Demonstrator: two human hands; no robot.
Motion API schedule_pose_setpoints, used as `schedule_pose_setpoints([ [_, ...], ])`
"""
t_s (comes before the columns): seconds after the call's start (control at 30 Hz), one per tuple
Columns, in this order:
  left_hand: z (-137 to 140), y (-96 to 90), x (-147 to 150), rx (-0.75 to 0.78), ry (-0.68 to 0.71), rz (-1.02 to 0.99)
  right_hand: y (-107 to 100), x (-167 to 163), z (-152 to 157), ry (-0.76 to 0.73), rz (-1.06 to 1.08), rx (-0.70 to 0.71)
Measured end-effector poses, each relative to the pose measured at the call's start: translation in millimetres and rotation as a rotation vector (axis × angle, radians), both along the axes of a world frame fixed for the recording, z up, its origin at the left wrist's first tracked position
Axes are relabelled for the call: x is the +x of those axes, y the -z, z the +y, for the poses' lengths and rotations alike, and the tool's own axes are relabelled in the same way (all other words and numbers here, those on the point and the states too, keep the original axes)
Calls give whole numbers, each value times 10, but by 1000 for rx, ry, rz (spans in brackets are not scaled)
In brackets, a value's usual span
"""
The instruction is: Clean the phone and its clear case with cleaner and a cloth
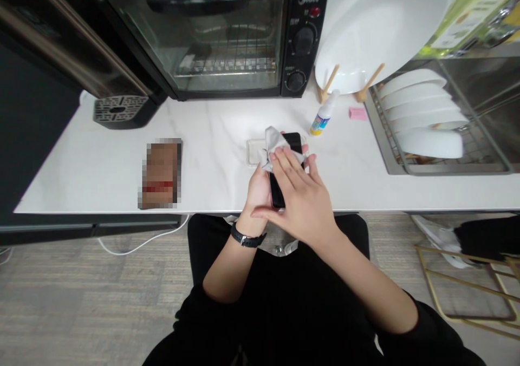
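A black smartphone [277,193] lies in my left hand [257,191], which cradles it from below above the counter's front edge. Most of those fingers are hidden behind the phone. Across the phone's dark face my right hand [304,197] presses a crumpled pale grey cloth [273,138], its fingers flat over the cloth and the thumb spread toward my left wrist. Just beyond the hands, a clear phone case [254,152] rests on the counter, partly covered by the cloth. A small white spray bottle [322,118] with a blue and yellow label stands to the right.
The white counter [215,155] holds a pixelated brown object [160,174] at left and a pink piece [358,113] at right. Behind are a toaster oven [227,41] and a large white plate [365,30]. A dish rack [442,168] holds several white dishes. Another person's shoe [436,236] shows lower right.
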State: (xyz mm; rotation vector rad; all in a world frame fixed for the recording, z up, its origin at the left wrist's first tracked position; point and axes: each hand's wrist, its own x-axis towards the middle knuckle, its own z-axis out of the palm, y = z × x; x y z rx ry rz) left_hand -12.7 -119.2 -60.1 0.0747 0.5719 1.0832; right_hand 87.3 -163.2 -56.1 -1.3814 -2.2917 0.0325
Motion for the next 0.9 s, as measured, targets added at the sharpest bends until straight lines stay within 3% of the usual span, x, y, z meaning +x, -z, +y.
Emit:
schedule_pose_setpoints([
  [0.17, -14, -70, -87, 123, 40, 10, 89, 58, -644, -44, -61, -51],
  [0.27, 3, -63, -87, 130, 34, 6, 118, 130, -768, -1, -73, -53],
  [0.43, 15, -9, -6, 87, 100, -37, 80, 136, -242, 116, -34, -8],
  [0.53, 17, 31, 39, 86, -9, -14, 9, 81, 143, 138, 1, 2],
  [0.63, 3, 33, 37, 103, -52, -18, -32, 23, 214, 81, 11, 11],
  [0.77, -20, -30, -31, 119, 76, -52, 31, 4, -249, -24, -6, -3],
  [0.9, -14, -78, -79, 96, 8, -35, 136, 77, -756, -9, -57, -37],
])
